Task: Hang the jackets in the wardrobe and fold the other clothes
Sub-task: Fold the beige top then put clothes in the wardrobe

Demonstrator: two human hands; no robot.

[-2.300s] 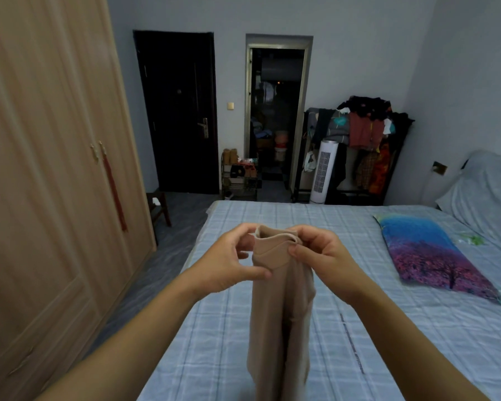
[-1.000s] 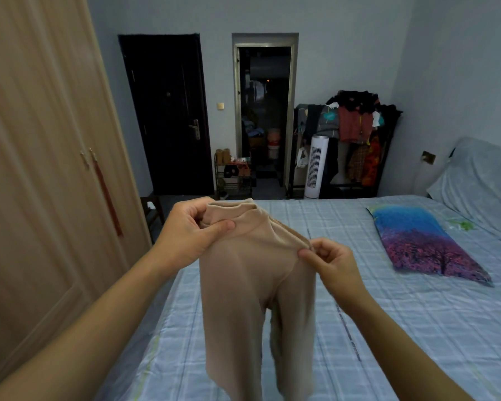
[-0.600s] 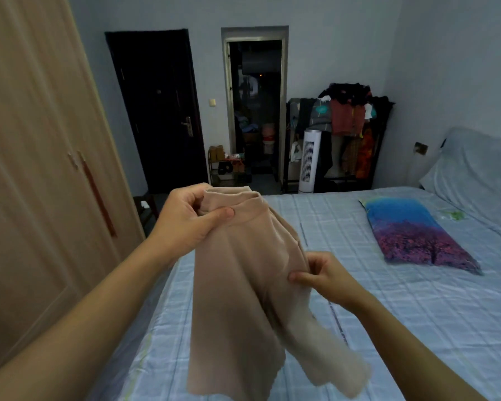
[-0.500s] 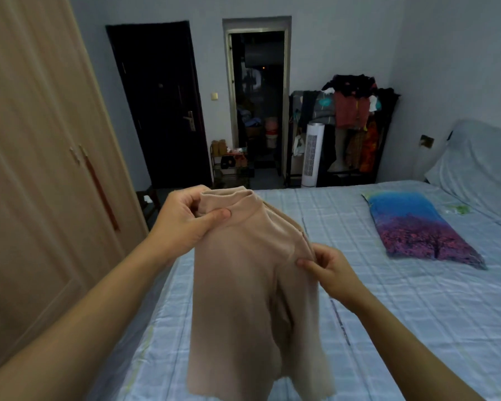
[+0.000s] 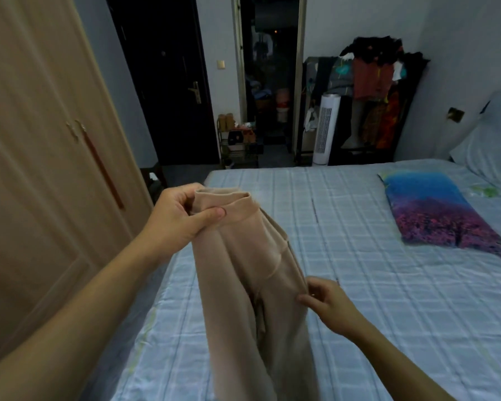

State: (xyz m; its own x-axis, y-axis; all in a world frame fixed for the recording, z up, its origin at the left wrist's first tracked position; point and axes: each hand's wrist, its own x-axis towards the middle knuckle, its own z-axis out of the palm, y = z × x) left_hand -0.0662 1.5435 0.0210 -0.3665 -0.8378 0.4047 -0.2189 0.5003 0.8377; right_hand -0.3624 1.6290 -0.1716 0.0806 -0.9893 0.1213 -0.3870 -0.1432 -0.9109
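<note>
Beige trousers (image 5: 243,290) hang in the air over the near left part of the bed (image 5: 373,285). My left hand (image 5: 180,218) grips the waistband at its top left corner, thumb pressed on the front. My right hand (image 5: 324,302) pinches the trousers' right edge lower down, near the hip seam. The two legs drop below the frame. The wooden wardrobe (image 5: 41,169) stands shut on the left.
A blue and purple pillow (image 5: 437,209) lies at the right of the bed. A laden clothes rack (image 5: 373,91) and a white tower fan (image 5: 324,128) stand by the far wall. An open doorway (image 5: 269,82) and a dark door (image 5: 162,82) are behind.
My right hand has slid down the trousers' right edge, away from the waistband. My left hand keeps its grip on the waistband. The view has tilted downward.
</note>
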